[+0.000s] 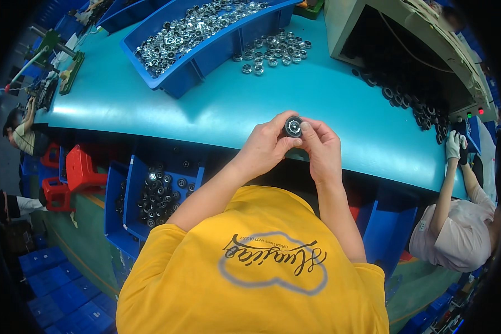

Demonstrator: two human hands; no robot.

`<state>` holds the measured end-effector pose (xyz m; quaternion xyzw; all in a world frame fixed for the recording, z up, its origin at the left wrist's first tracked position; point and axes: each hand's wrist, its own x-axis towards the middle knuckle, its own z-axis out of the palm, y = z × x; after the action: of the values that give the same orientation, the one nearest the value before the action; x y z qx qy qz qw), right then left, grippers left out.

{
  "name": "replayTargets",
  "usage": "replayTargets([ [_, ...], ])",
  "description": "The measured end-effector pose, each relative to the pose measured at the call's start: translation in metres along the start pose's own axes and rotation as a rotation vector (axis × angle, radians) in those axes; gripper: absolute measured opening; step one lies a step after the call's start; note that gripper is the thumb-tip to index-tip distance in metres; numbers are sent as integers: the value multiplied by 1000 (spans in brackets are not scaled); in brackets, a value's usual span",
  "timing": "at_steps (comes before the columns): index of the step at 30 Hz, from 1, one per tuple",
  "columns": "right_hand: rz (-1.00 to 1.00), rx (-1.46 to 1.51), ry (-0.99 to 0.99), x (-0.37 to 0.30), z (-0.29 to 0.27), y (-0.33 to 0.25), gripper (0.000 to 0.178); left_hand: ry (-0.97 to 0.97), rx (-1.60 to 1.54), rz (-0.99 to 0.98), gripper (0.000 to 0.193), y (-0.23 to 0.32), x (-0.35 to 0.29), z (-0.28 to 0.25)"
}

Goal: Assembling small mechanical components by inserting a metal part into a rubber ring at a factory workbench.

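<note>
Between my two hands, over the near edge of the teal table [217, 119], is a small round wheel [293, 127] with a black rim and a shiny clear hub. My left hand [268, 140] grips it from the left, thumb below and fingers behind. From the right, my right hand [320, 146] pinches the same wheel, its thumb on the rim. Beyond them, loose clear hubs [273, 53] with dark centres lie on the table beside a long blue bin [206, 67] heaped with more of them.
A machine with a dark opening [339, 33] stands at the far right, black rings [398, 97] spread before it. Below the table at left, a blue bin [129, 209] holds finished-looking black wheels [158, 197]. Red stools [83, 170] stand further left. A gloved co-worker [453, 234] works at right.
</note>
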<state>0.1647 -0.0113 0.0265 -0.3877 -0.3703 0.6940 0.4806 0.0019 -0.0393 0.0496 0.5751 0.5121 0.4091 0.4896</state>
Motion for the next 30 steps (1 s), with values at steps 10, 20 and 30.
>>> replayTargets([
  [10,-165,-138,31,6,-13,10,25,79,210,330,50,-14,0,14],
  [20,-58,-61,32,0,-5,3,21,336,298,492,34,-26,3,24],
  [30,-2,-17,76,-4,-4,10,23,226,57,258,33,-30,5,22],
])
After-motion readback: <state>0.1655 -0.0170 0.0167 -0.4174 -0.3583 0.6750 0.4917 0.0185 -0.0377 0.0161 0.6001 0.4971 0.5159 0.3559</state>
